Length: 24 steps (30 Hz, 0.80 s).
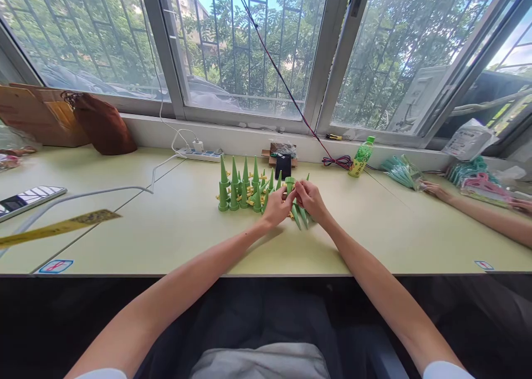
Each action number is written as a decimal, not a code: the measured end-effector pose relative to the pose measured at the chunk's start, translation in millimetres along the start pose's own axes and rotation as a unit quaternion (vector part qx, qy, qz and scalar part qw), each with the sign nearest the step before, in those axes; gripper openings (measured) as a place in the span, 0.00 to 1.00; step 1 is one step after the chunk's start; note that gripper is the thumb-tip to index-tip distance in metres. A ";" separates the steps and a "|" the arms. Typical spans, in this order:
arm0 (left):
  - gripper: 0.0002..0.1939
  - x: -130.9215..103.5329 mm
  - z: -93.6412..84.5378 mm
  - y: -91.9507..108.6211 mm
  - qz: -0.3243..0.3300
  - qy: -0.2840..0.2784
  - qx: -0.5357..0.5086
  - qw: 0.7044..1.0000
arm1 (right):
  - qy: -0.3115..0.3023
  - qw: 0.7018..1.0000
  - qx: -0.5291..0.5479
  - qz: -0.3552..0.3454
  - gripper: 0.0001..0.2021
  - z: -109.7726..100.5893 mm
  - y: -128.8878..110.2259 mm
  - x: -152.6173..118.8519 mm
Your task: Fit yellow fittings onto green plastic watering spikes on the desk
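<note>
At the centre of the frame, a green plastic spike [290,182] is held upright, cap end up, in front of the person. Its collar is gripped by the fingers of the left hand [277,207], while the fingertips of the right hand [311,199] are drawn together against its right side; whether a small part is pinched in that right grip cannot be told, as the fingers cover the spot. Below the hands, a few loose spikes [296,217] are seen lying on the tabletop [178,240], points toward the lower edge of the frame. Just left of them, a group of standing spikes [223,197] is set out in rough rows, tips up, with yellow valve pieces [250,190] showing among them.

From this, the step in hand is judged to be a fitting or adjusting of one spike — most likely at its collar, where the yellow pieces appear on others. For the next move, a steady left hold seems to be called for, with a small push or twist given by the right fingertips. Care would be needed with the standing group — so close to the left hand that a spike could be knocked over.
</note>
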<state>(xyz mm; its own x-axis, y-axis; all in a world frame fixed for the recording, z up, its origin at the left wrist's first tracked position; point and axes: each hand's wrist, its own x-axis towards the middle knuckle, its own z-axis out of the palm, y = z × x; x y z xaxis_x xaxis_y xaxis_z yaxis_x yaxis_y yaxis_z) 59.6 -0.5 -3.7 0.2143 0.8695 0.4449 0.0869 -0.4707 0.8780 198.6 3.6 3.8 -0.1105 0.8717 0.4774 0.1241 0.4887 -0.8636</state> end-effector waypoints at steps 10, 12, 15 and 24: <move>0.26 -2.1 0.6 4.2 -0.018 -0.030 -0.047 0.998 | -0.004 0.998 0.056 0.001 0.24 -4.1 -14.7 1.2; 0.27 -2.6 0.1 5.1 -0.019 -0.043 -0.050 0.998 | -0.012 0.998 0.064 0.014 0.25 -4.7 -12.1 2.0; 0.27 -3.5 -0.4 6.1 -0.019 -0.054 -0.052 0.997 | -0.020 0.997 0.074 0.027 0.26 -5.6 -7.4 3.5; 0.28 -3.4 -1.5 4.0 -0.014 -0.054 -0.013 0.998 | -0.033 0.996 0.082 0.014 0.23 -9.1 -1.5 4.2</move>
<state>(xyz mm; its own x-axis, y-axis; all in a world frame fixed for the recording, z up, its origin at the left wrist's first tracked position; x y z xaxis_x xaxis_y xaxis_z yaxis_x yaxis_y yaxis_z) 57.8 -5.1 -1.4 0.3163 0.8599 0.4006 0.0684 -0.4418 0.8945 206.9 6.9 8.6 -0.1742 0.8784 0.4451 -0.0336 0.4464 -0.8942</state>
